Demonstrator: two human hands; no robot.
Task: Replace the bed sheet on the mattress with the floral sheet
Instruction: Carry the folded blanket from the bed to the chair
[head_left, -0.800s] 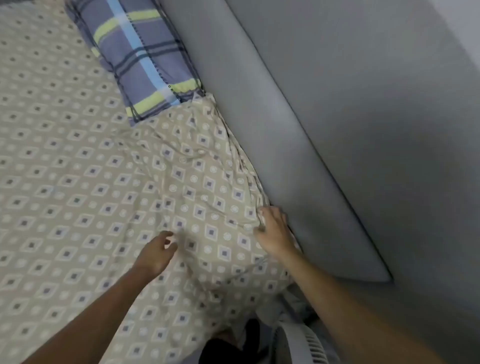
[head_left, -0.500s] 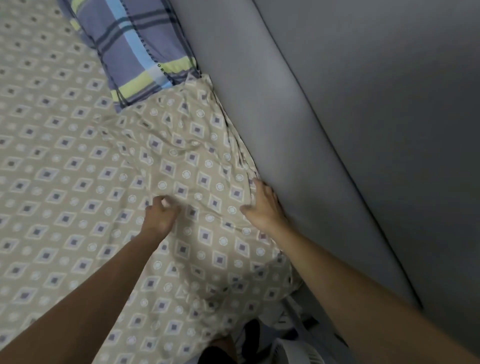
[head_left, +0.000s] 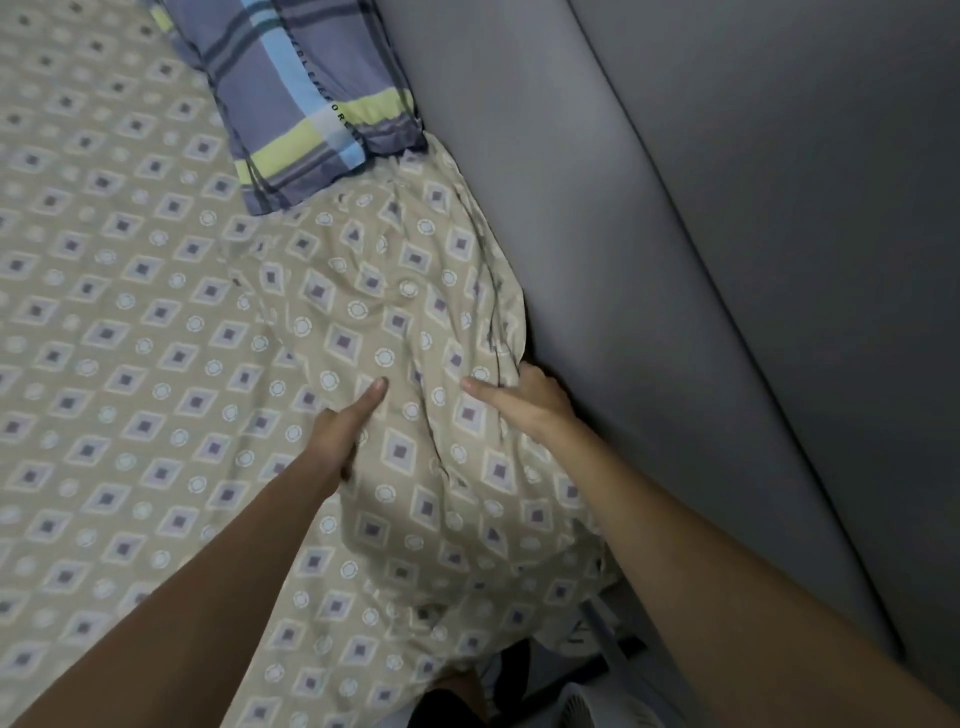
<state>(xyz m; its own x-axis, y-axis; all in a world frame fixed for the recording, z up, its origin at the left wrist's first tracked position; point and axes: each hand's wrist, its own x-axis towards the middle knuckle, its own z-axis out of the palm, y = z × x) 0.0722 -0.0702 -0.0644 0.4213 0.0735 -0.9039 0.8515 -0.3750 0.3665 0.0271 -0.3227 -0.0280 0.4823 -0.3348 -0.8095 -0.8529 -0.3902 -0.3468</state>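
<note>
A beige sheet (head_left: 130, 322) printed with diamonds and small circles covers the mattress. Along its right edge, by the grey padded headboard (head_left: 597, 249), the sheet is loose and bunched into a bulge. My left hand (head_left: 345, 434) lies on the left side of that bulge, thumb on top and fingers curled into a fold. My right hand (head_left: 527, 400) is at the sheet's edge against the headboard, thumb out on the cloth, its fingers hidden in the gap and closed on the edge.
A blue plaid pillow (head_left: 301, 93) with yellow-green stripes lies at the top, touching the headboard. A grey wall panel (head_left: 831, 208) rises at the right. A white fan (head_left: 592, 706) and dark items stand on the floor below the mattress corner.
Both hands have slid forward along the sheet's right edge toward the pillow. The cloth between them has bunched up higher, and the right hand's fingers have gone into the gap.
</note>
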